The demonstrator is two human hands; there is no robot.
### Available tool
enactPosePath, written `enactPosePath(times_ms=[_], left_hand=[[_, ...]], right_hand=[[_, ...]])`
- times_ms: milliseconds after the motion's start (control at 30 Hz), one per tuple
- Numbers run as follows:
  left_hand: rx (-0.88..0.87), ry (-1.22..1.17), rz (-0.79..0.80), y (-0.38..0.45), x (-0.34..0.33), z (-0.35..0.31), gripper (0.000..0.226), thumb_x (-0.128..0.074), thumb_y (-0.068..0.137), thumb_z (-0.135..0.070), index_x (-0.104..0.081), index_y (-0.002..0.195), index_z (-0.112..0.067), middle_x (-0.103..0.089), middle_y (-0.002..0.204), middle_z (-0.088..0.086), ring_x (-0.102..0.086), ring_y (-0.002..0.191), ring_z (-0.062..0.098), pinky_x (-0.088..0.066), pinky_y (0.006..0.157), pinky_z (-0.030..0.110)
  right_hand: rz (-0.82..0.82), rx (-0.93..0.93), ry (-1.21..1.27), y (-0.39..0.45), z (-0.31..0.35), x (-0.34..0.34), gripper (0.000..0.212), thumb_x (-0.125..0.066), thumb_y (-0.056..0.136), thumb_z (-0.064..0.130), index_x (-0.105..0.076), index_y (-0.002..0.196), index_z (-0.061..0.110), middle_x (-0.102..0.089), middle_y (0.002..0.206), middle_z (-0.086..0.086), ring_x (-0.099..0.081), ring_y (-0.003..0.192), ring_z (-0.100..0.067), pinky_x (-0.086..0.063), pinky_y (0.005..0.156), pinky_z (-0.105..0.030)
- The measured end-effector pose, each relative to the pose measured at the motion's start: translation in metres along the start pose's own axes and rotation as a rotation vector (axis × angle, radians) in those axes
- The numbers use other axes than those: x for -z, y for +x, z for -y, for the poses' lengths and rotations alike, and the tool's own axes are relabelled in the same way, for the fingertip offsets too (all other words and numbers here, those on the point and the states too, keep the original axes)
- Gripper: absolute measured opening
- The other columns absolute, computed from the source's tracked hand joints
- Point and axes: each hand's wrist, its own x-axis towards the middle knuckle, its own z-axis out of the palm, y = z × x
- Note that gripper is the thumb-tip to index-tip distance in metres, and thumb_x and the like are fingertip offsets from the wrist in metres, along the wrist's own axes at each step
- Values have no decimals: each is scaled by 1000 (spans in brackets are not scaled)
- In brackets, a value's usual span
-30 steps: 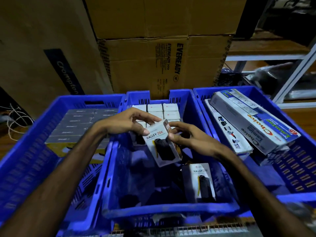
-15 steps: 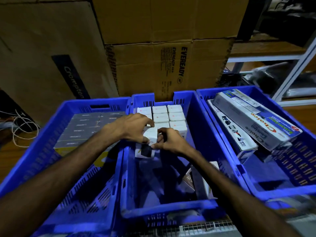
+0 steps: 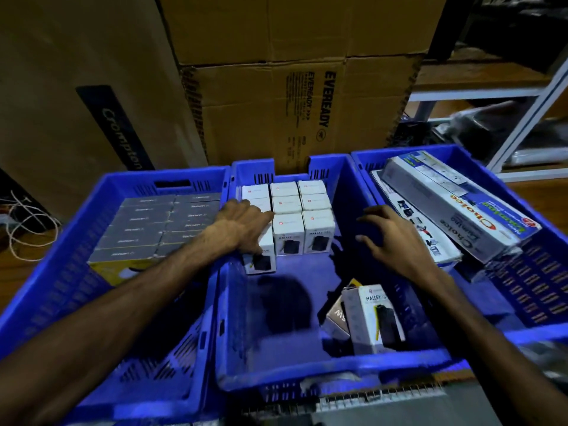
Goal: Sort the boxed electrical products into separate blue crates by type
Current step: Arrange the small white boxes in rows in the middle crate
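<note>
White Halley box (image 3: 260,255) upright at row end, middle blue crate (image 3: 338,368). Left hand (image 3: 242,230) pressing it, fingers straight. Right hand (image 3: 396,238) hovering, fingers relaxed, empty. Likely light, stiff card; grip opposite sides.

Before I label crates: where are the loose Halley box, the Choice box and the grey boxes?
Halley box (image 3: 373,321): head view, white front face.
Choice box (image 3: 461,199): head view, printed top face.
Grey boxes (image 3: 153,229): head view, top of stack.
</note>
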Motion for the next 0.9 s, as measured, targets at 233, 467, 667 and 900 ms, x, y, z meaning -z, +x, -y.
enactPosePath(times_ms=[233,467,667,900], left_hand=[[40,32,29,8,-4,-22,79,-81,69,-62,-54,130,-21,-64,127,7,-62,115,31,-51,93,46],[125,-9,-65,-4,-17,-35,61,-71,83,-37,-44,134,-19,-66,123,8,-67,109,33,-48,88,42],[160,-267,-228,-37,3,-71,53,-69,86,-41,-47,127,-18,-62,120,13,-61,111,38,-48,84,46],[0,-949,8,-63,25,-159,79,-67,82,-73,-48,141,-23,-61,140,5,-61,122,29,-52,96,45]], right_hand=[[7,37,146,-5,-13,-10,38,-72,91,20,-67,128,17,-54,143,-3,-57,128,-30,-48,107,-50],[-30,67,192,-6,-18,-13,28,-70,92,13,-71,121,14,-59,133,-4,-59,122,-32,-50,100,-48],[-104,63,344,-6,-16,-8,39,-60,83,-11,-76,113,9,-66,126,-6,-63,116,-25,-49,105,-40],[-147,-22,587,-14,-21,1,19,-61,98,4,-76,108,12,-73,114,-3,-67,104,-9,-44,95,-9]])
